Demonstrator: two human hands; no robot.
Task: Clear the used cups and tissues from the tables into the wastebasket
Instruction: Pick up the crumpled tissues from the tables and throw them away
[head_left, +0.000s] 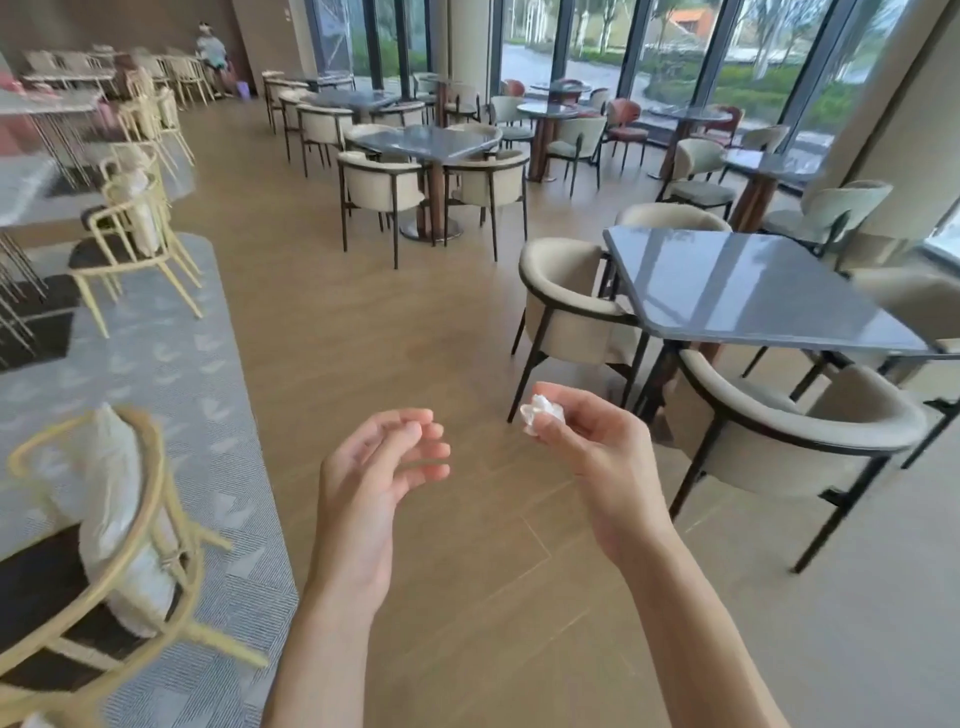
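Floor (363, 312): wood-look planks, tan.
Rug (171, 364): grey, patterned, left side.
Near table (753, 291): dark glossy top, right side, reflects the windows.
Chairs by it: cream armchair (566, 301) at its left edge, another (795, 431) at its near edge, both on black frames.
Mid table (426, 140): dark top, cream chairs round it.
Far tables: round top (548, 110) near the windows w/ green and red-orange chairs.
Left: yellow-frame chair (130, 228) on the rug; a closer one w/ white cushion (124, 525), blurred.
Windows (701, 47): floor-to-ceiling, greenery outside.
Back left: person (212, 52), blurred.
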